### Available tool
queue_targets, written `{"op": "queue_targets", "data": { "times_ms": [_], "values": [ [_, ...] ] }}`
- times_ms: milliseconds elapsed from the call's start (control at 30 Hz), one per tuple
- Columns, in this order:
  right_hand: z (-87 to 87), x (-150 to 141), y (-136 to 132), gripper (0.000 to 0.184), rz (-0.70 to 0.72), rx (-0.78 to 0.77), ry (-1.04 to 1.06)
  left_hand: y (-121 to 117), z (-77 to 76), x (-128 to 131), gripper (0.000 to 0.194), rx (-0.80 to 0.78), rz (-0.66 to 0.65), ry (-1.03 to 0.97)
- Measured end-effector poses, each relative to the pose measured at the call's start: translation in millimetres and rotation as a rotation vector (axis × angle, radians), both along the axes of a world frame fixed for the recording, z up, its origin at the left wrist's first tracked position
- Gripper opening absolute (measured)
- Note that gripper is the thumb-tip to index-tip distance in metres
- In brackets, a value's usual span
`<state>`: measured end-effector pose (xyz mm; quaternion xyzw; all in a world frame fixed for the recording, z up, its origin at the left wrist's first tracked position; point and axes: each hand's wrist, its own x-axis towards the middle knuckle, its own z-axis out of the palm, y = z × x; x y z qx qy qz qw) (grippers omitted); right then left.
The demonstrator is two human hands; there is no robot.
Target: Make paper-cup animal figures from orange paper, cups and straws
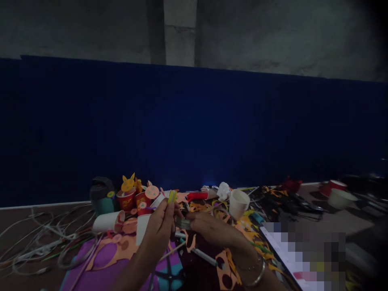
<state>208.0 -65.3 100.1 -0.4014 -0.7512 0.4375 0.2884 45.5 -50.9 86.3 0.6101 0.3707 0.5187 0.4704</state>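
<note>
My left hand is raised over the table with its fingers pinched on a small yellow-green strip that sticks up above the fingertips. My right hand reaches in from the right, a bangle on its wrist. Its fingers are closed on a small greyish object that I cannot name, held between the two hands. Below both hands lie cut orange and purple paper sheets.
Red paper cups with cut-out animal faces stand behind the hands. A white cup stands to the right and another lies on its side. A dark bottle, loose white cables, a pen and a blue wall panel surround them.
</note>
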Motion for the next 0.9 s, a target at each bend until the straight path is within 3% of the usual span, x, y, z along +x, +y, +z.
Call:
{"op": "queue_targets", "data": {
  "times_ms": [167, 333, 500, 633, 900],
  "values": [
    [1.4, 0.0, -0.6, 0.024, 0.011, -0.055, 0.052, 3.2, 1.7, -6.0, 0.029, 0.023, 0.026, 0.035],
    [2.1, -7.5, -2.5, 0.041, -0.145, -0.1, 0.014, 2.6, -0.1, -10.6, 0.028, 0.145, 0.068, 0.27],
    [-6.2, -9.7, 1.3, 0.046, -0.217, -0.171, 0.01, 2.2, -5.6, -10.8, 0.027, 0.229, 0.073, 0.438],
    [-11.8, -5.8, 0.9, 0.045, -0.167, -0.215, 0.059, 3.4, -3.2, -11.4, 0.025, 0.214, 0.098, 0.373],
    [-0.9, -6.3, -7.2, 0.011, -0.041, -0.272, 0.295, -1.7, 8.4, -10.8, 0.023, 0.118, 0.17, 0.078]
  ]
}}
